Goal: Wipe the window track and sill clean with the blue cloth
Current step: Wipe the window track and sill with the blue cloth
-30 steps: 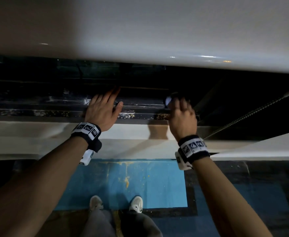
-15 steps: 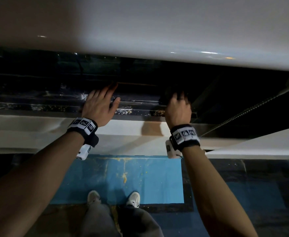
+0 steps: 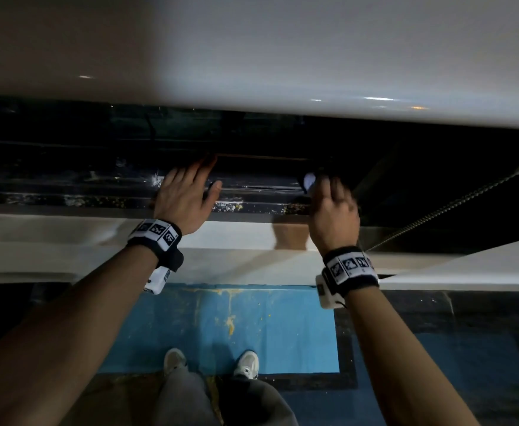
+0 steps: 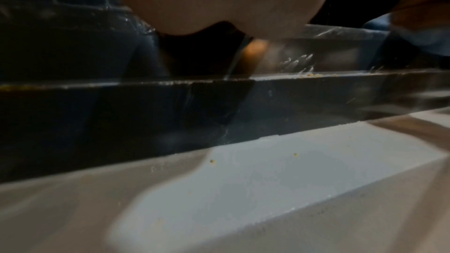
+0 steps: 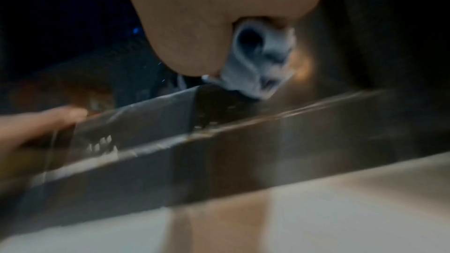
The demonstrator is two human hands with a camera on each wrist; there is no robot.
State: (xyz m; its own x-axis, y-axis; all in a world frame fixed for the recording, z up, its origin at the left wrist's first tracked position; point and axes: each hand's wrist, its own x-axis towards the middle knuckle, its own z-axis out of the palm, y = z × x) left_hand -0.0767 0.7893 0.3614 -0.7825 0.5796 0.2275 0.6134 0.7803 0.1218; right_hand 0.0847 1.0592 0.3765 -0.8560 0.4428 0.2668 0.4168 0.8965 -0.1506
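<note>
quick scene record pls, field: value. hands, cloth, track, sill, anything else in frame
left hand: flat, fingers straight, resting on the window track
right hand: grip bunched round the blue cloth, at the track
blue cloth: crumpled, pale in this light, pressed to the track's rail
window track: dark, with pale and yellowish debris on its near ledge
sill: white, a few yellow crumbs
floor: blue panel, yellow stains
shoes: light, below the sill

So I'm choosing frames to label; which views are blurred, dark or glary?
Head view: sharp, dim; dark window track underexposed, glare on glossy white sill. Left wrist view: fairly sharp, shadowed. Right wrist view: motion-smeared, the pale blue cloth in the right hand soft.
</note>
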